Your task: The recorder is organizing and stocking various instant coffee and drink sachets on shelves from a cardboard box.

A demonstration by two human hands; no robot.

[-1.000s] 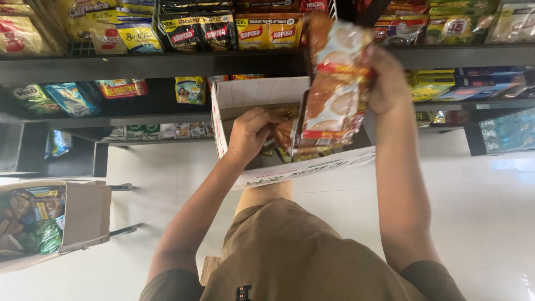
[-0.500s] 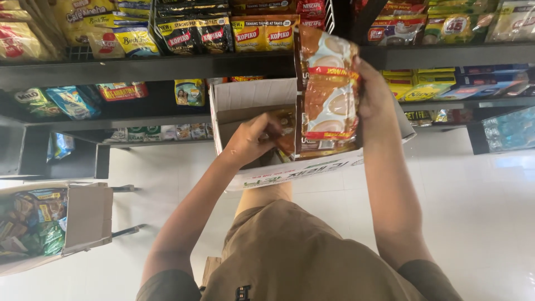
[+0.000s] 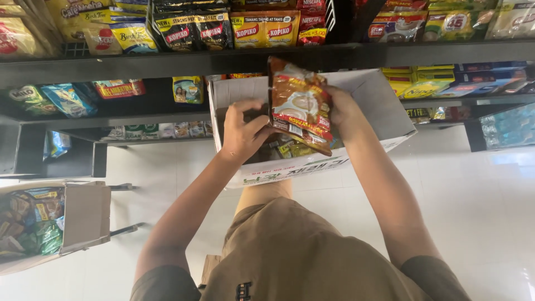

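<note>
Off to the far left of the hands, a second cardboard box [image 3: 83,217] sat on the floor, flaps open, stuffed with crinkly mixed packets.

The left hand [image 3: 241,132] was down inside the white carton [image 3: 384,111] that rested on the person's knee, fingers curled around something in there. What exactly it pinched, I couldn't tell, as the carton wall hid it.

Just right of that hand, the sachet pack [image 3: 300,106] was held upright above the carton, glossy foil-look plastic in orange and red, puffy and a bit creased. The right hand [image 3: 343,108] gripped it from behind, fingers wrapped on the far edge.

My take: slippery film like that wants a grip along the sealed edge, not the soft middle, and the carton kept steady on the knee.

Above both hands ran the dark shelf [image 3: 167,62], with similar shiny packs lined up on it.
</note>
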